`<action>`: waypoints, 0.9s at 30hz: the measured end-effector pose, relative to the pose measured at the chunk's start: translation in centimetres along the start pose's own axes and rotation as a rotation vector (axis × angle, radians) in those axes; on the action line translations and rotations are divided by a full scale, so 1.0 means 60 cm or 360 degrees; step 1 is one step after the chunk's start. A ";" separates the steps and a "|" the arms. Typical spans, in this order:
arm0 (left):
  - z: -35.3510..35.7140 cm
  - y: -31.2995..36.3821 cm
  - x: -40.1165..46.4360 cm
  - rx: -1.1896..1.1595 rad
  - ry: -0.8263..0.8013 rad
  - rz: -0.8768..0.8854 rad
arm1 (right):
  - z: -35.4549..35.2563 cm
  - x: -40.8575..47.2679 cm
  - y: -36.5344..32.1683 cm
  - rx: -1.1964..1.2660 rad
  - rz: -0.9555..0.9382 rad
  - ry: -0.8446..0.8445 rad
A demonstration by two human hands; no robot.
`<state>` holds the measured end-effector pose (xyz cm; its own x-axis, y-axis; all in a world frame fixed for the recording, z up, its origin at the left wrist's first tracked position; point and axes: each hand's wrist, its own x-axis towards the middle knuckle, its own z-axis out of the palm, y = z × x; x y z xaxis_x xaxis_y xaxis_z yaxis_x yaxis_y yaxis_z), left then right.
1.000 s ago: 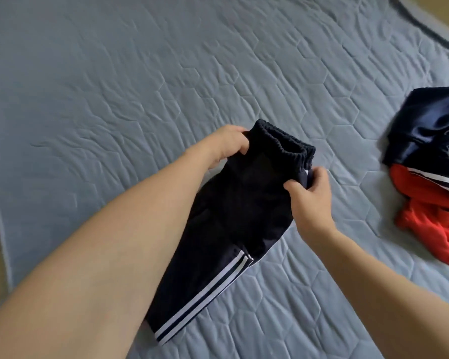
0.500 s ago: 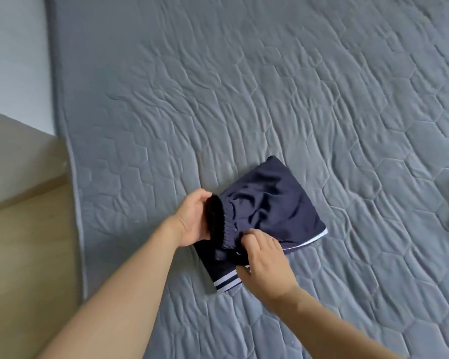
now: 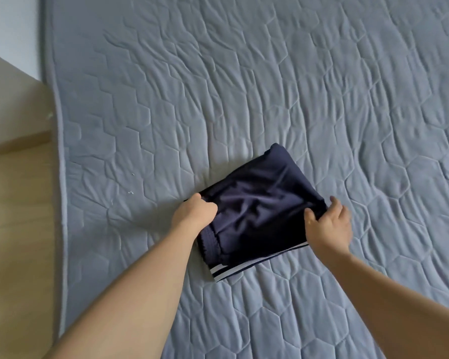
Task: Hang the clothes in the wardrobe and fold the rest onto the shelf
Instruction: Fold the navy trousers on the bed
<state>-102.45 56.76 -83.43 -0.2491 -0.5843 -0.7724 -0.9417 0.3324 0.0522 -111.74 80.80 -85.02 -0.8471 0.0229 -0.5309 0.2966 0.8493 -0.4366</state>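
Nearby, grey quilted mattress [image 3: 244,86], wooden floor [image 3: 18,203]

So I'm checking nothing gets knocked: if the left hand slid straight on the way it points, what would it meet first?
Only bare quilted mattress, apparently: the left hand grips the folded navy trousers at their left edge, pointing up-frame.
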 end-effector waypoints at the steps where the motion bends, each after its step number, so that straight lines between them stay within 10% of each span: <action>1: -0.004 0.009 -0.003 0.0328 0.0090 -0.0024 | -0.004 0.008 0.002 0.0058 0.0028 -0.0123; 4: -0.009 0.087 -0.001 0.0606 0.0415 0.0446 | -0.017 0.030 0.017 0.0075 0.0017 -0.0462; 10: 0.030 0.278 0.016 -0.0064 -0.0112 0.0862 | -0.021 0.075 0.052 0.0262 0.0045 -0.0686; 18: 0.010 0.344 0.120 -0.0040 0.0933 0.0777 | -0.011 0.069 0.139 0.0148 -0.0073 -0.0852; 24: 0.028 0.360 0.076 0.0148 0.0174 0.1040 | -0.007 0.079 0.153 0.0318 -0.0066 -0.0880; 27: 0.112 0.331 0.029 0.0740 0.0301 0.1331 | -0.016 0.082 0.142 0.0305 -0.0090 -0.0943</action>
<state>-120.08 67.35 -87.98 -0.8670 -0.1227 -0.4829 -0.2712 0.9293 0.2509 -113.80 88.64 -90.67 -0.4919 -0.3625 -0.7916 0.3788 0.7295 -0.5695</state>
